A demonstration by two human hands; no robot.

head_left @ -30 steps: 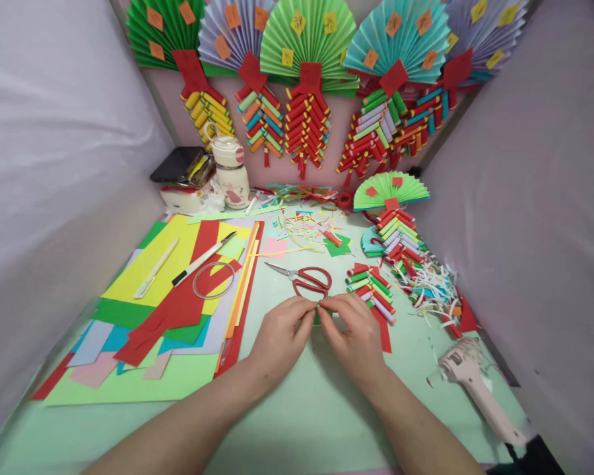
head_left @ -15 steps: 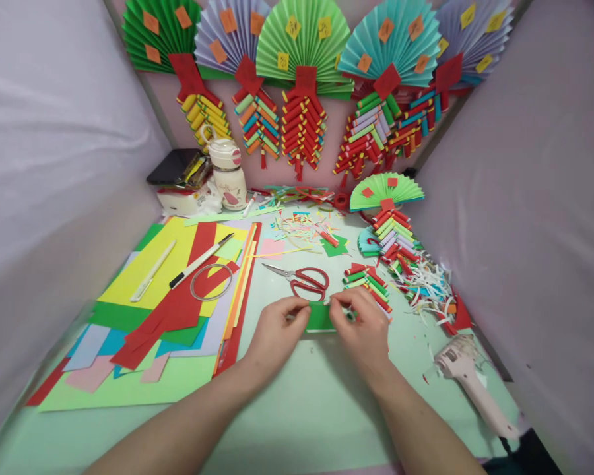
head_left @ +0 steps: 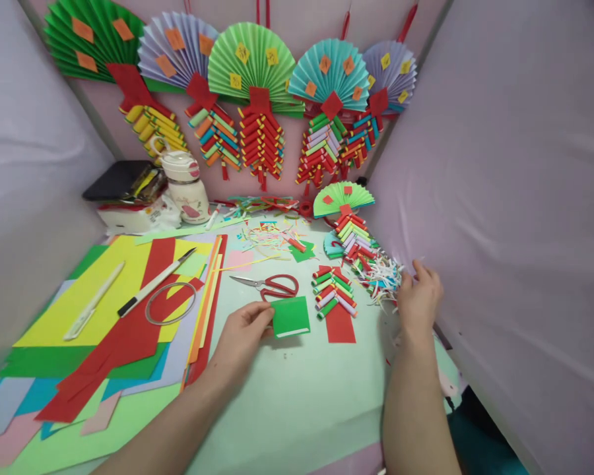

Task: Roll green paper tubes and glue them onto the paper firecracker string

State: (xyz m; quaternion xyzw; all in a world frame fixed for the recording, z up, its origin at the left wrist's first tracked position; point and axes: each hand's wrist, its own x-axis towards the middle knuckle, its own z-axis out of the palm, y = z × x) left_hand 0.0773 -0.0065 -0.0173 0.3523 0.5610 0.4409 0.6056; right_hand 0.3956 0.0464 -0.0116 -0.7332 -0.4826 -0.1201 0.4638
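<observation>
Head view: left hand (head_left: 242, 340), fingers clamped on green paper square (head_left: 291, 318) at its left edge, over worktop (head_left: 321, 396) centre; right hand (head_left: 420, 300) near right edge, finger closure indeterminable. Risk: slackened one-edge pinch could drop the square.

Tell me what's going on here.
A person's left hand pinches a green paper near the scissors. The right hand is by the heap of paper strips; whether it holds anything is unclear. Between the hands, rolled paper tubes sit on a red paper.
</observation>
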